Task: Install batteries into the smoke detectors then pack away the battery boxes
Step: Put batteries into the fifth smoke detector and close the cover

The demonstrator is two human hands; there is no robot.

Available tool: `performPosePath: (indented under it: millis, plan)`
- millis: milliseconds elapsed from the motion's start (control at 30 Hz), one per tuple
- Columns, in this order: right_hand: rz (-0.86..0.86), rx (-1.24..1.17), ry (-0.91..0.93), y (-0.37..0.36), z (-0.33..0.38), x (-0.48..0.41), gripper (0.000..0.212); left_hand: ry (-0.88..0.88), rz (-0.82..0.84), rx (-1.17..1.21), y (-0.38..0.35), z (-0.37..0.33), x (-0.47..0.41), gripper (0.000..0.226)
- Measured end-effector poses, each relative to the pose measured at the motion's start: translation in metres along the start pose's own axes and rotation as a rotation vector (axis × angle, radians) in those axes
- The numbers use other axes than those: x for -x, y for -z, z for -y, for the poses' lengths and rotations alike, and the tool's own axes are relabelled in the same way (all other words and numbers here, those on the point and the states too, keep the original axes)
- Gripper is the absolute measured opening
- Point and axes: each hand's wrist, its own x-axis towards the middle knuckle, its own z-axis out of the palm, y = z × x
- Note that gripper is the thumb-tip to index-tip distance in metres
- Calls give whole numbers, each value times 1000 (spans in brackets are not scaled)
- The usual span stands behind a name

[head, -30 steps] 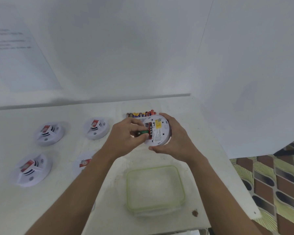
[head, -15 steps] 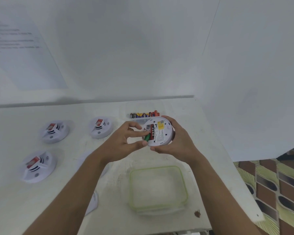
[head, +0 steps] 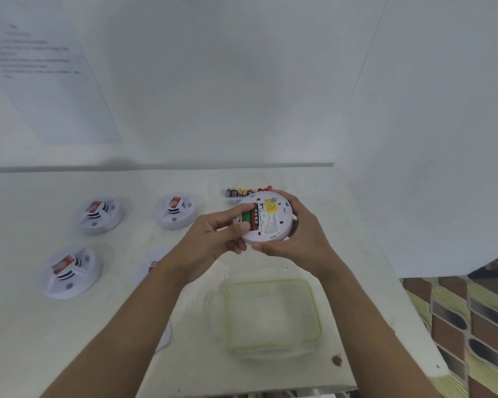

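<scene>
A person holds an upturned smoke detector (head: 270, 222) above the table (head: 26, 340), just beyond the far edge of a clear green-rimmed container (head: 270, 280). The right hand (head: 296, 239) is curled round the detector's rim from the right and below. The left hand (head: 210, 242) pinches a green battery (head: 245, 217) between thumb and forefinger in the open compartment, beside a red battery (head: 254, 218) already seated there. A row of spare batteries (head: 246, 192) lies farther beyond the container, behind the held unit. Left of the container, a second detector (head: 176, 211) and a third detector (head: 99, 215) sit toward the back, and a fourth detector (head: 71, 272) sits nearer, farthest to the left. All three rest face up on the table.
</scene>
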Motion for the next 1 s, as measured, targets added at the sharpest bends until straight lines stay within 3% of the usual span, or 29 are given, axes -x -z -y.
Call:
performPosePath:
  millis: [100,300,400,567,733,867,1000]
  plan:
    - [15,-11,4,-7,4,0,87,5,-73,61,1,0,4,34]
    - [108,-29,6,-24,5,5,101,0,-119,12,13,-3,21,30]
    - [98,-48,13,-37,5,8,97,-3,-128,-65,23,-4,31,30]
    - [46,-90,-6,-62,7,17,96,-127,-223,-396,39,-6,48,27]
    - [11,-81,-17,-82,9,28,96,-185,-361,-342,53,-3,73,20]
    - [-32,-34,-29,-96,5,40,105,-135,-543,-309,67,9,100,14]
    - [-9,-63,-35,-102,1,52,108,3,-638,-559,83,29,130,10]
